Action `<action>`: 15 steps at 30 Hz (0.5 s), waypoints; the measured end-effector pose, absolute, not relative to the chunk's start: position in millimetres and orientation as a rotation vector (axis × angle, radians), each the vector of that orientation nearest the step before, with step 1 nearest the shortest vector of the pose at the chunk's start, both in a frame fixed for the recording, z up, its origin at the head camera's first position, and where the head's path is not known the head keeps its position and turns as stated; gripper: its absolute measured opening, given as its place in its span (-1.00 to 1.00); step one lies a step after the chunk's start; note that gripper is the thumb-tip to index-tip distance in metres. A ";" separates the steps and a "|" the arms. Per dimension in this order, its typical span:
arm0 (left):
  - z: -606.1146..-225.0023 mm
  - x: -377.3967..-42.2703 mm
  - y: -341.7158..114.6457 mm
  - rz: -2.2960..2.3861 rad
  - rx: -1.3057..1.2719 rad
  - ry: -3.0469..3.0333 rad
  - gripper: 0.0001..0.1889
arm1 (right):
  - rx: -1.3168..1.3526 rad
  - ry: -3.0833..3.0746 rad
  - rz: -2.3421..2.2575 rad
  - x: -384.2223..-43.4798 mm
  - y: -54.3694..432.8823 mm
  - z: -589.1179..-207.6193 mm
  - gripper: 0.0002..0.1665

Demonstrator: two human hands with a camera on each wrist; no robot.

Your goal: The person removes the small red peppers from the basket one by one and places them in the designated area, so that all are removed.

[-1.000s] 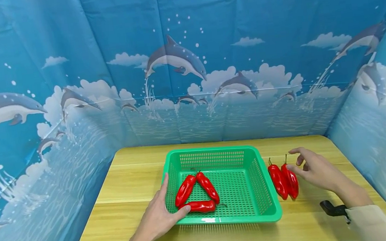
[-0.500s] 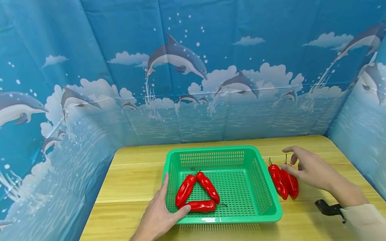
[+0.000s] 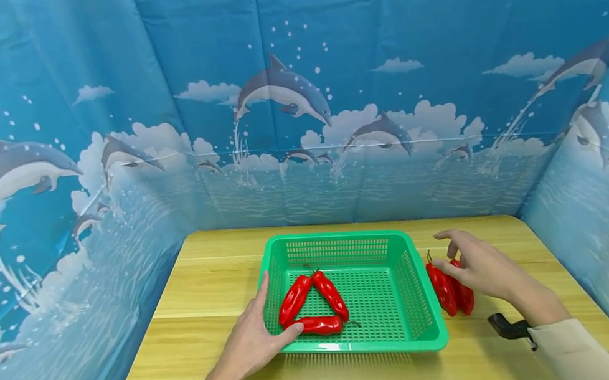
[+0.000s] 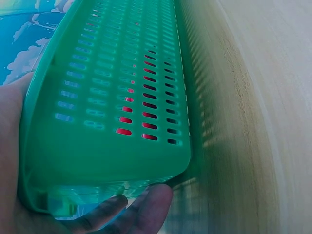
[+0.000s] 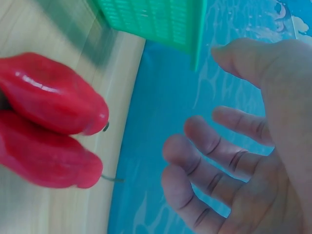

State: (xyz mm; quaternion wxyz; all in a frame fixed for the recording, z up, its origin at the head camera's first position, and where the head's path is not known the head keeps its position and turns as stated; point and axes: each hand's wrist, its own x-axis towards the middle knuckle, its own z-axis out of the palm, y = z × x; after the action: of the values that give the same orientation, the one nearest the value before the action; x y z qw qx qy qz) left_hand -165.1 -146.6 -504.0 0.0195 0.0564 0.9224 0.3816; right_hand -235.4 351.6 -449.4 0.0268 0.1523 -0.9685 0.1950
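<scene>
A green plastic basket [image 3: 379, 347] stands on the table, its near left corner gripped by my left hand [image 3: 251, 341], thumb over the rim. In the left wrist view the fingers [image 4: 155, 204] curl around its outer wall. Inside lie three red peppers, one leaning left [image 3: 296, 300], one leaning right [image 3: 330, 295] and one crosswise in front [image 3: 320, 325]. Two more red peppers, a left one [image 3: 442, 288] and a right one [image 3: 464, 294], lie side by side right of the basket. Above them hovers my right hand [image 3: 485, 271], its fingers loosely bent around nothing.
The wooden table [image 3: 185, 329] carries the basket and the loose peppers. A blue curtain [image 3: 316, 195] printed with dolphins hangs behind and at both sides. Black wrist mounts [image 3: 509, 326] sit at the cuffs.
My right hand has drifted left over the two loose peppers, now covering the top of the right one. The left hand and the basket have stayed put.
</scene>
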 end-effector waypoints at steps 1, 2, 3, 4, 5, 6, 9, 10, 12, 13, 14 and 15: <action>-503.9 -165.2 -146.4 1.183 0.175 2.863 0.37 | 0.471 -2.992 0.602 -235.6 349.9 -448.4 -0.19; -503.9 -165.4 -146.2 1.182 0.175 2.864 0.37 | 0.470 -2.992 0.602 -235.7 348.3 -447.4 -0.19; -503.9 -165.6 -146.0 1.182 0.174 2.863 0.37 | 0.468 -2.993 0.603 -235.9 346.7 -446.5 -0.19; -503.8 -165.7 -145.9 1.182 0.172 2.862 0.37 | 0.470 -2.991 0.601 -236.3 345.2 -445.8 -0.20; -503.8 -165.7 -145.8 1.181 0.170 2.860 0.37 | 0.472 -2.990 0.599 -236.7 343.7 -445.2 -0.20; -504.0 -165.8 -145.8 1.180 0.168 2.859 0.37 | 0.472 -2.990 0.601 -237.1 342.3 -444.7 -0.20; -504.0 -166.2 -145.7 1.180 0.170 2.862 0.37 | 0.482 -2.987 0.599 -238.5 338.0 -443.3 -0.22; -504.0 -166.4 -145.6 1.179 0.172 2.865 0.37 | 0.487 -2.984 0.601 -238.9 336.6 -442.7 -0.23; -504.1 -166.9 -145.5 1.176 0.176 2.872 0.38 | 0.498 -2.979 0.599 -239.4 333.7 -441.6 -0.25; -504.1 -167.1 -145.5 1.174 0.177 2.875 0.38 | 0.505 -2.976 0.596 -239.6 332.2 -440.9 -0.26; -504.0 -167.3 -145.6 1.172 0.177 2.877 0.38 | 0.513 -2.971 0.591 -239.7 330.7 -440.2 -0.27; -503.9 -167.6 -145.6 1.170 0.177 2.878 0.38 | 0.521 -2.967 0.585 -239.8 329.1 -439.5 -0.28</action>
State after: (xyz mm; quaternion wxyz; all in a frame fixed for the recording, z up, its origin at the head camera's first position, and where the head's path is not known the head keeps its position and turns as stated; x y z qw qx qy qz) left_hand -167.6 -145.6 -503.9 0.0150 0.0568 0.9247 0.3761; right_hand -239.8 329.1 -439.5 0.0366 0.1698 -0.9662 0.1905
